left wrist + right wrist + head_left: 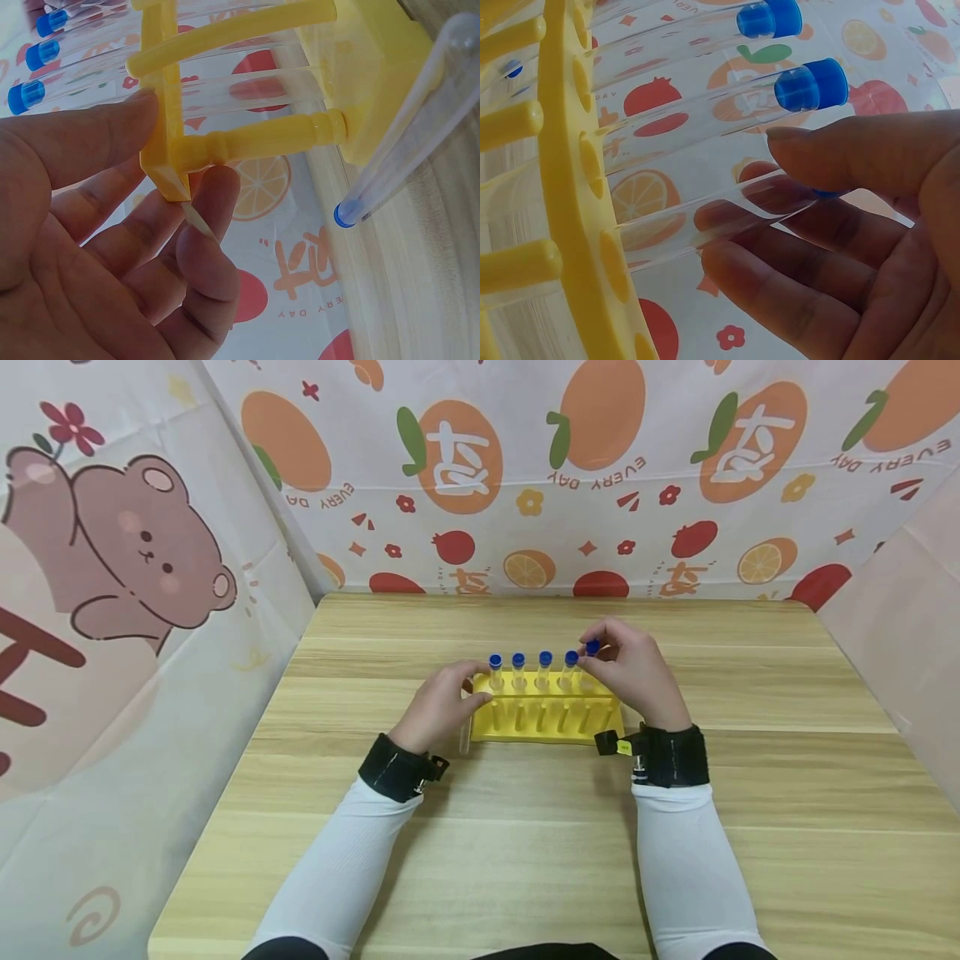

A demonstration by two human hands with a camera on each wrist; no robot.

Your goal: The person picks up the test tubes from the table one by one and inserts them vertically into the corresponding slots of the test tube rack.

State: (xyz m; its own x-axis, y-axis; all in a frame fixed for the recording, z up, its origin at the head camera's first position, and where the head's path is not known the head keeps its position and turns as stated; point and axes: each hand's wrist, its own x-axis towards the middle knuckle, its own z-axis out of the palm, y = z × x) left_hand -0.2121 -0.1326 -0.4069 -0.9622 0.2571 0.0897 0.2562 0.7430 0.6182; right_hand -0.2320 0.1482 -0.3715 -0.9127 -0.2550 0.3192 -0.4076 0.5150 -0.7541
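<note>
Left hand (438,706) braces the left end of the yellow rack (547,717), fingers loosely spread against its frame, steadying it. A loose tube (409,135) lies on the table (525,843) just beside that hand. Right hand (636,672) pinches the rightmost capped tube (727,214) by its top, the tube seated in the rack's end hole.

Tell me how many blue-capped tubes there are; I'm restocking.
6: four upright in the yellow rack's back row, one in the right hand at its right end, one lying left of the rack.
</note>
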